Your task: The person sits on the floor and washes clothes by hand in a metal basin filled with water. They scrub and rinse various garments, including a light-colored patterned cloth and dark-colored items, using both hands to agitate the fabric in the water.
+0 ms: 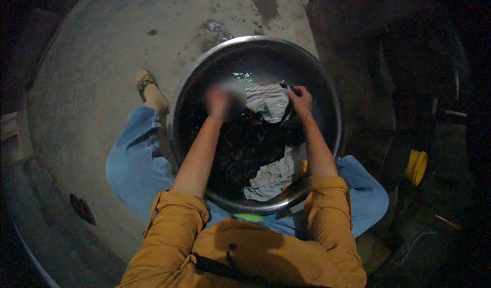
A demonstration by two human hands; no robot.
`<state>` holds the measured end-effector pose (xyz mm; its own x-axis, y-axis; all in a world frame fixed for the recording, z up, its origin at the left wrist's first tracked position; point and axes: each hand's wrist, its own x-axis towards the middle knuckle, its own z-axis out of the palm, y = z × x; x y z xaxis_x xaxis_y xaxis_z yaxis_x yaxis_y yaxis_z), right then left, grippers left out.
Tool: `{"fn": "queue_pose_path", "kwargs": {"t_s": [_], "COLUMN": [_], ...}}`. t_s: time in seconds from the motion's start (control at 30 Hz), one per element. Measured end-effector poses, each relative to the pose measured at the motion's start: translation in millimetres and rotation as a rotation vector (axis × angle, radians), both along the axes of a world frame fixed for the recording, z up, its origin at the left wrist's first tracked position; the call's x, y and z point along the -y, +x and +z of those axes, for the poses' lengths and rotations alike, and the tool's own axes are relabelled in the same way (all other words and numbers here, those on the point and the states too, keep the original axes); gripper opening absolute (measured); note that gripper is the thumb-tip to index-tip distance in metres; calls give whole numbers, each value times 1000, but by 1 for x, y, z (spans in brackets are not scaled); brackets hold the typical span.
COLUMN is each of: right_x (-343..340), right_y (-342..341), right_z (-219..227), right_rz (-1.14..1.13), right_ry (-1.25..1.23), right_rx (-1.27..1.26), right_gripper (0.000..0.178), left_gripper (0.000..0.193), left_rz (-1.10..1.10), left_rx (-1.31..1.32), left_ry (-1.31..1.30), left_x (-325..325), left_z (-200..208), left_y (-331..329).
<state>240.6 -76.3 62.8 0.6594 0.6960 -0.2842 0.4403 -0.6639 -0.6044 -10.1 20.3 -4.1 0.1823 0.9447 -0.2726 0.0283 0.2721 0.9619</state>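
Note:
A wide metal basin (pixel 180 73) stands between my knees, with dark wet contents (pixel 240 147) that look like water or dark cloth. Over its far half a pale, striped wet garment (pixel 267 100) stretches between my hands. My right hand (pixel 302 100) is closed on the garment's right edge, by a dark trim. At the garment's left end is my left hand (pixel 219 103), its fingers lost in a blur. A second light cloth (pixel 273 178), crumpled, lies in the near right part of the basin, with a bit of yellow partly hidden behind my right forearm.
Wet patches (pixel 266 5) mark the concrete floor (pixel 102 47) beyond the basin. My left foot in a tan shoe (pixel 145 81) rests left of the rim. A yellow round object (pixel 417 168) stands in the dark area at right. A small dark reddish item (pixel 82 209) lies at left.

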Motion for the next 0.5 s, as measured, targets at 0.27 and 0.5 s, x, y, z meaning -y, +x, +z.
{"fn": "queue_pose_path", "kwargs": {"t_s": [0.27,0.5], "right_x": [-30,-15], "right_y": [-91,-175], "right_z": [14,91], "right_rz": [232,602], "right_ry": [398,701], "right_rx": [-133,64], "right_gripper": [30,14], "left_gripper": [54,46], "left_rz": [-103,-331], "left_rx": [454,883], "left_ry": [-593,-588], "left_x": [10,2], "left_z": [38,17], "left_y": [21,5]}}
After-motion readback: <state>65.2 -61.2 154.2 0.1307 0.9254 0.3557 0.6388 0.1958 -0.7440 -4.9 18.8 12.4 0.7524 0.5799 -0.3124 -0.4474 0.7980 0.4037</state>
